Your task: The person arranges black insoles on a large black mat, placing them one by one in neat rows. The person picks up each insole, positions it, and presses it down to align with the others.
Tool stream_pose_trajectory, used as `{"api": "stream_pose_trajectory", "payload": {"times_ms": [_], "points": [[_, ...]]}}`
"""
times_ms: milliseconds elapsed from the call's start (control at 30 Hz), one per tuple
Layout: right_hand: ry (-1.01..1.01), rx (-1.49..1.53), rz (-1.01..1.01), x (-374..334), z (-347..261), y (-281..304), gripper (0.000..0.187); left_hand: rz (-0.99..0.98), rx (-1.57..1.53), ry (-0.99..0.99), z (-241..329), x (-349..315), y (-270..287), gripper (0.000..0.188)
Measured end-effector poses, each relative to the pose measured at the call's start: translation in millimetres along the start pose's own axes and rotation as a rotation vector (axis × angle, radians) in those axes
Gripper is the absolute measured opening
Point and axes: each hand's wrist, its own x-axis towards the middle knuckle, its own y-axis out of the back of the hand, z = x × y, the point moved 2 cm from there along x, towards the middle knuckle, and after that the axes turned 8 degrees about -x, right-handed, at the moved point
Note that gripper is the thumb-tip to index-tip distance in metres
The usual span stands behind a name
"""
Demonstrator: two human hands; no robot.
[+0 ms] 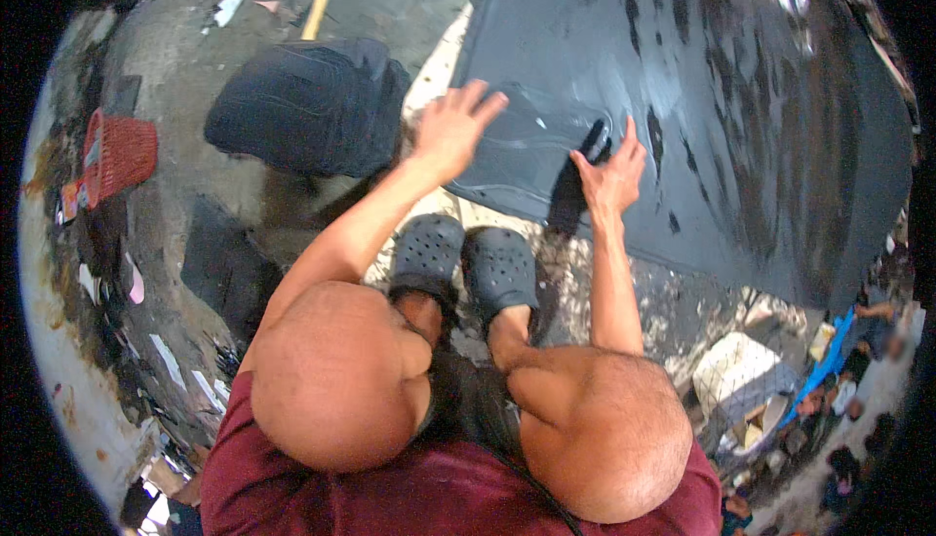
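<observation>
A large, flat, black sheet (741,127) with a glossy, wet-looking, streaked surface spreads out before me to the right. On its near left corner lies a thin black piece (522,151) with a wavy edge. My left hand (456,132) is over the sheet's left edge, fingers spread and nothing in them. Farther right, my right hand (614,173) hovers over or touches the sheet, thumb and fingers apart; which of the two I cannot tell. Its dark shadow falls beside it. Left of my left hand sits a stack of black, curved-edged pieces (307,107).
My feet in black clogs (501,268) stand close to the sheet's near edge. A red basket (125,154) is at the far left. Paper scraps and debris litter the floor; a white block (733,370) and a blue strip (824,368) lie at the lower right.
</observation>
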Motion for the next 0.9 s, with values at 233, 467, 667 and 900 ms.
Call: {"api": "stream_pose_trajectory", "payload": {"times_ms": [233, 467, 667, 900], "points": [[0.451, -0.351, -0.313, 34.4, 35.7, -18.8, 0.069, -0.179, -0.114, -0.177, 4.3, 26.5, -15.3, 0.066], [0.353, -0.306, -0.383, 12.8, 20.3, 16.1, 0.087, 0.676, -0.234, 0.12, -104.5, -50.6, 138.6, 0.041], [0.397, -0.182, -0.303, 31.5, 16.0, 0.7, 0.051, 0.367, -0.219, 1.086, -316.1, -180.9, 183.9, 0.083], [0.399, 0.132, -0.084, 20.6, -4.2, 16.2, 0.045, 0.462, 0.191, 1.063, -222.0, -141.6, 196.5, 0.066]]}}
